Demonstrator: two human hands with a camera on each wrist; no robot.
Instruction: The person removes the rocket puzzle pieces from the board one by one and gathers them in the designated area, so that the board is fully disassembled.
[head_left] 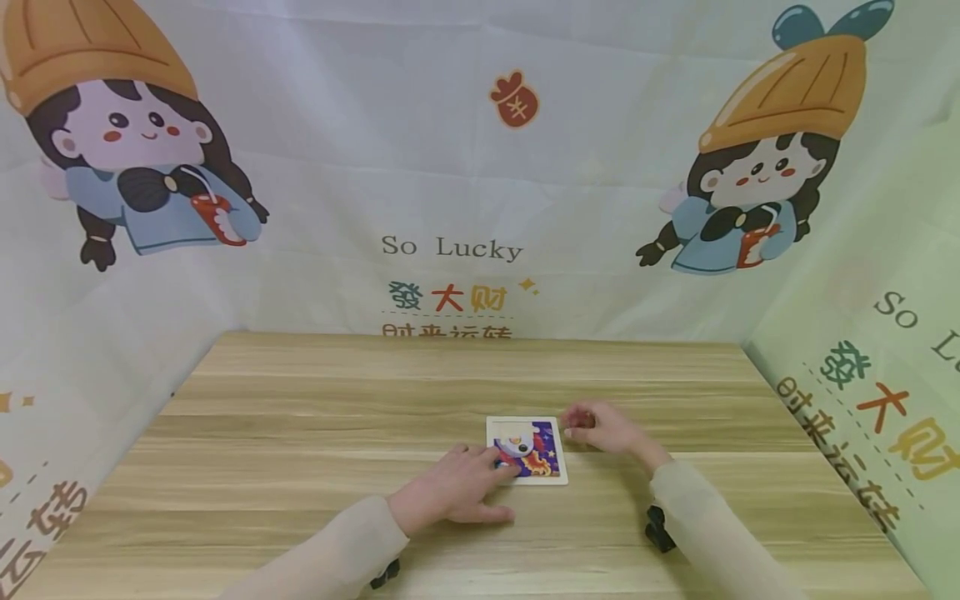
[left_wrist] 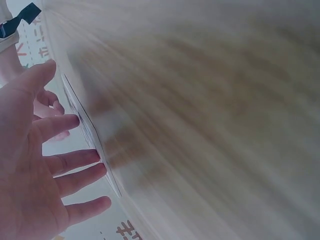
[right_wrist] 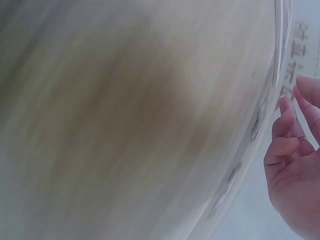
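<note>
A flat square board [head_left: 551, 457] with a white border lies on the table, showing a purple picture with a white figure, orange flames and stars; its upper left part is pale. My left hand [head_left: 454, 487] rests fingertips on the board's left side, fingers spread and thumb apart. In the left wrist view, that hand [left_wrist: 30, 165] touches the board's thin edge [left_wrist: 114, 182]. Just off the board's upper right corner, my right hand [head_left: 609, 429] hovers with loosely bent fingers. The right wrist view shows this hand [right_wrist: 295, 170] with nothing visible in its fingers.
The wood-grain table [head_left: 300, 417] extends around the board. A pale printed cloth [head_left: 450, 167] with cartoon figures and lettering hangs behind it and along both sides. Dark straps [head_left: 660, 530] sit at the wrists below the pale sleeves.
</note>
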